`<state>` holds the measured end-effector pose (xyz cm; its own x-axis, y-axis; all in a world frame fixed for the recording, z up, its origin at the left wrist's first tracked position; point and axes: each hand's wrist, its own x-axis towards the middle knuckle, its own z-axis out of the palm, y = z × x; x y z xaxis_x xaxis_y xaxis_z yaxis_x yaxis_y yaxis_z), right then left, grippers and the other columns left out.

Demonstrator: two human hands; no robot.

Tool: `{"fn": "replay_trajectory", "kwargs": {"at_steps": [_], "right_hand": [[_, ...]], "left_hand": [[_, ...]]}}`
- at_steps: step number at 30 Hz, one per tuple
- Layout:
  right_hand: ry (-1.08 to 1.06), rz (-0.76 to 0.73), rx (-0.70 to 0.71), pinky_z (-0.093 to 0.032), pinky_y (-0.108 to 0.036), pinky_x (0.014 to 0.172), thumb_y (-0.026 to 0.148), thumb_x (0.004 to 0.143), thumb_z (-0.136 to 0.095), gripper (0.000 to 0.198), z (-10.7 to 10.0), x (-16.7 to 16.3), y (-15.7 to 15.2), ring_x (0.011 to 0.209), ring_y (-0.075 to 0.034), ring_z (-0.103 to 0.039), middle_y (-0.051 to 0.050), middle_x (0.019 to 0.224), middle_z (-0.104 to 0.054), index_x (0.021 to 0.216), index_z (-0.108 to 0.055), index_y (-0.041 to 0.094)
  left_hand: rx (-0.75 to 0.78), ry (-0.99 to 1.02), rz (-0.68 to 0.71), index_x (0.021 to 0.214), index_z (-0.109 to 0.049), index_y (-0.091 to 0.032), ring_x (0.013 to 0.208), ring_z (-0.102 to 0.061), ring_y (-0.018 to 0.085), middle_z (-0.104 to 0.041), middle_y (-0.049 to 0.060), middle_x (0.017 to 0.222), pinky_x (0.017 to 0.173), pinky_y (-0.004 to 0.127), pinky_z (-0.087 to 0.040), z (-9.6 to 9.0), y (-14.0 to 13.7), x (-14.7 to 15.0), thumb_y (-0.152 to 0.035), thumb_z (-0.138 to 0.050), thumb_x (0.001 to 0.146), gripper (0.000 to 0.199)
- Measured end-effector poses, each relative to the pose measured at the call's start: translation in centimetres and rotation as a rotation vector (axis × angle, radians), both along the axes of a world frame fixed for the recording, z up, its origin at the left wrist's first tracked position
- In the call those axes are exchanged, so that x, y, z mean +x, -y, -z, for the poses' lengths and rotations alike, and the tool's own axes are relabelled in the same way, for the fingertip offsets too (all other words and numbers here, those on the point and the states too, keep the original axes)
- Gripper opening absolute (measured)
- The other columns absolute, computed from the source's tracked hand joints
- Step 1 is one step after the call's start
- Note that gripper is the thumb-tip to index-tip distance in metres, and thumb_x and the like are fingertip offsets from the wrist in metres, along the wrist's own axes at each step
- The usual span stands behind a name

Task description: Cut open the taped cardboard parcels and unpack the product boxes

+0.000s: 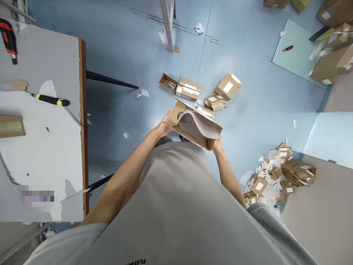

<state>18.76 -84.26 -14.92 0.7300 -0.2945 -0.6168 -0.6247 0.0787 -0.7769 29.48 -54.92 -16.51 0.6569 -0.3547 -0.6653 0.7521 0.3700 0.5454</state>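
A blue floor (248,95) spreads beneath a person in a grey shirt (173,191) who stands beside a white-topped table (46,158) edged in brown. On the far right, a heap of torn cartons and crumpled paper (259,186) lies by the wall, while a pale green board (296,33) rests on the floor farther up, with more boxes piled at its right side.

Held in front of the person's waist, above the floor, is an open carton (173,116), slightly tilted, its mouth facing up and a curled sheet of paper (200,125) inside. Just beyond it, several smaller cartons (190,88) lie in two loose groups.

The left hand (164,129) grips one end of the carton; the right hand (217,143) grips the other. On the table, a black-and-yellow handled tool (51,99) lies near the edge, below a red-and-black knife (9,38). A small red cutter (288,48) lies on the board, and paper scraps (199,28) dot the floor.
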Motion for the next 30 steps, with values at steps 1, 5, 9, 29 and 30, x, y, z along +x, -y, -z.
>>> {"fn": "replay_trajectory", "kwargs": {"at_steps": [1,5,9,29,30], "right_hand": [[-0.015,0.010,0.017,-0.065,-0.046,0.089,0.057,0.068,-0.089,0.039,-0.1,-0.1,0.1,0.105,-0.033,-0.073,-0.005,0.091,-0.079,0.084,-0.066,0.029],[-0.053,0.079,0.067,-0.067,-0.048,0.089,0.057,0.067,-0.092,0.041,-0.3,-0.1,0.7,0.096,-0.030,-0.074,-0.004,0.086,-0.078,0.081,-0.065,0.029],[-0.039,0.081,0.116,-0.066,-0.040,0.085,0.053,0.067,-0.094,0.042,-0.2,1.6,0.4,0.085,-0.022,-0.071,0.001,0.081,-0.073,0.083,-0.064,0.029],[-0.189,-0.748,0.406,-0.057,-0.020,0.058,0.040,0.073,-0.090,0.046,0.1,15.2,-38.5,0.065,-0.010,-0.064,0.011,0.081,-0.067,0.102,-0.056,0.031],[-0.190,-0.777,0.408,-0.057,-0.020,0.058,0.043,0.076,-0.090,0.046,0.2,14.8,-41.7,0.065,-0.010,-0.066,0.010,0.083,-0.068,0.104,-0.056,0.031]], "left_hand": [[0.010,-0.015,0.010,0.150,-0.080,-0.024,0.146,-0.073,0.042,-0.086,0.010,0.142,0.122,0.053,-0.062,0.0,-0.2,0.0,-0.078,-0.056,0.111,0.070],[0.053,-0.059,0.019,0.136,-0.084,-0.021,0.139,-0.077,0.042,-0.089,0.010,0.129,0.122,0.053,-0.063,-0.1,-1.1,-0.3,-0.068,-0.063,0.111,0.057],[0.035,-0.090,-0.073,0.135,-0.084,-0.021,0.139,-0.078,0.041,-0.088,0.012,0.129,0.119,0.054,-0.066,-0.1,-2.5,-0.9,-0.064,-0.056,0.113,0.056],[0.223,-0.067,-1.283,0.097,-0.074,-0.025,0.104,-0.079,0.025,-0.085,0.007,0.107,0.087,0.035,-0.067,0.3,-28.1,-18.9,-0.039,-0.070,0.089,0.017],[0.215,-0.064,-1.314,0.092,-0.072,-0.024,0.096,-0.078,0.024,-0.083,0.005,0.099,0.084,0.033,-0.066,0.4,-29.8,-20.1,-0.033,-0.074,0.082,0.014]]}}
